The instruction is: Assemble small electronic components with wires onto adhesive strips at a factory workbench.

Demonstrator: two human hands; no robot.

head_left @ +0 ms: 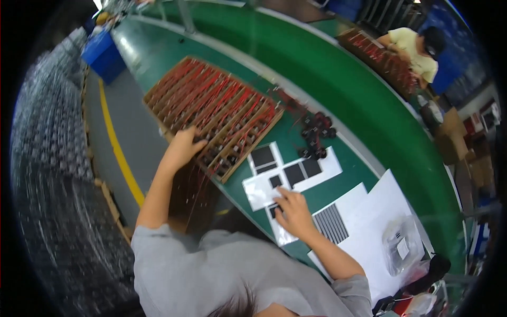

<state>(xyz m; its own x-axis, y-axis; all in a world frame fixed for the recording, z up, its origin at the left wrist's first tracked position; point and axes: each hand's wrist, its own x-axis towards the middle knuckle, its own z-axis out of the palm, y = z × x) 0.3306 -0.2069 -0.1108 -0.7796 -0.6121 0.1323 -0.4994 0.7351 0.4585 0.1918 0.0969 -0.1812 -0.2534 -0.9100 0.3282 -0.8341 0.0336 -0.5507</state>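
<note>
Reaching over the white glossy sheet bearing a small black square (257,196), the right hand (294,212) holds its thumb and forefinger apart, with a visible gap and nothing evident between them; whether the fingertips press on the sheet or hang just above it cannot be told. The small black square (275,181) lies just beyond the forefinger's tip, and this hand is clearly the nearer one to it. The left hand (185,147) is at the near long side of the brown cardboard tray with slatted dividers, red wires and small dark parts (252,146); its thumb stands away from the fingers, but blur leaves it unclear whether they have hold of anything. From the left fingers, the tray's long axis runs away to the upper left and, more briefly, to the lower right; from the right fingers, the whole tray lies up and to the left. Ahead of the right fingers and to their right is a white sheet with two larger black squares (331,166); farther ahead sits a loose cluster of round black parts (317,132), all on the green tabletop (334,191).
</note>
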